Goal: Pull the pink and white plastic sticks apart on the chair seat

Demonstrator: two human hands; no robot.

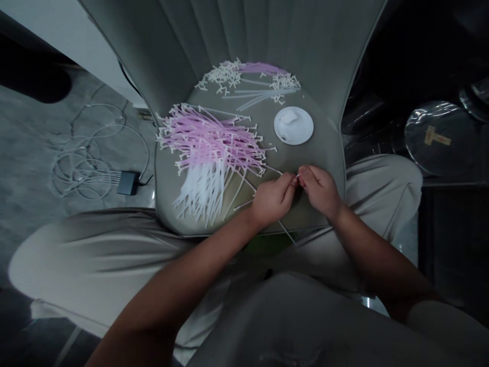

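Observation:
Above the front of the chair seat, my hands meet with their fingertips close together. My left hand (273, 199) is closed on a thin white tube (287, 233), whose tail hangs below the hand past the seat edge. My right hand (320, 189) pinches a tiny white piece (298, 176) at the meeting point; its shape is mostly hidden by fingers. To the left lies a heap of pink tubes (217, 137) with small white fittings on their ends. Plain white tubes (202, 191) fan out below it, and a few loose ones lie near my left hand.
A white round dish (305, 133) with a white lump (289, 118) in it sits beyond my hands. Small branched white fittings (225, 74) and more pink tubes (263, 67) lie by the backrest. Coiled cables (86, 163) and a black box (128, 182) are on the floor.

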